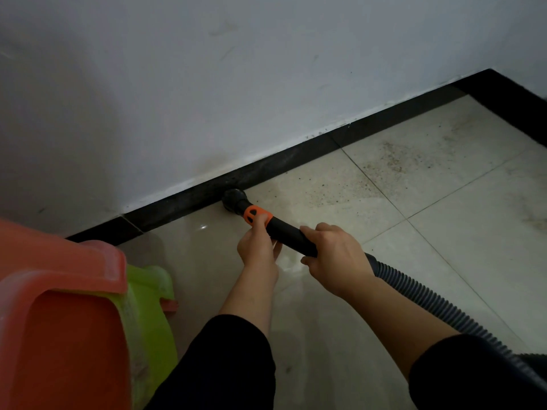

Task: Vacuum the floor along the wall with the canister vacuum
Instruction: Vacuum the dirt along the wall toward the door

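Note:
The black vacuum tube [285,230] lies low over the beige tiled floor [444,232], its round brush nozzle [233,200] touching the black skirting board [296,156] at the foot of the white wall. An orange collar [257,217] sits just behind the nozzle. My left hand [258,247] grips the tube at the collar. My right hand [334,255] grips the tube further back, where the ribbed grey hose [429,294] begins and runs off to the lower right. Dark dust specks [384,164] lie on the tiles to the right of the nozzle.
A stack of plastic stools, orange [59,306] over green [151,315], stands at the lower left beside the wall. The skirting turns a corner at the far right [503,96]. A dark rounded part [532,358] shows at the right edge where the hose ends.

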`<state>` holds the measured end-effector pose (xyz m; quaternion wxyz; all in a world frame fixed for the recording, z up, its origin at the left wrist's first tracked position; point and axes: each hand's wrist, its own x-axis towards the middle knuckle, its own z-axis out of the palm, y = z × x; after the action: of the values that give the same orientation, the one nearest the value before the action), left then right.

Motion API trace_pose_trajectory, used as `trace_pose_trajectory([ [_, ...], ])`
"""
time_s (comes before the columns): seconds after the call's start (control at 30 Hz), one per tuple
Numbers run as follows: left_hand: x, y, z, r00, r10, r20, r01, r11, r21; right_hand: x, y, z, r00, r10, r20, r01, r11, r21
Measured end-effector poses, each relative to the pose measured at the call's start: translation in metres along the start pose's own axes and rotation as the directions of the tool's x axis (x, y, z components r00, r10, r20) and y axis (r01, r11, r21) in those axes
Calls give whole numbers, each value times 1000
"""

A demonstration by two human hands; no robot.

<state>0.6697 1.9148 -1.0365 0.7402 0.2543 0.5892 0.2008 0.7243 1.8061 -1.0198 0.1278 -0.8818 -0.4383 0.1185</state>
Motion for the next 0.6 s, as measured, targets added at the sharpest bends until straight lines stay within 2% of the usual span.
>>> trace_pose_trajectory([
  [0.4, -9, -15, 19, 996, -16, 92, 11, 999, 53, -13, 21, -8, 996, 84, -8, -84, 996, -42],
  [0.6, -20, -19, 24, 1000, -26, -5, 27, 997, 67, -19, 27, -12, 994, 105, 18, -104, 994, -16],
])
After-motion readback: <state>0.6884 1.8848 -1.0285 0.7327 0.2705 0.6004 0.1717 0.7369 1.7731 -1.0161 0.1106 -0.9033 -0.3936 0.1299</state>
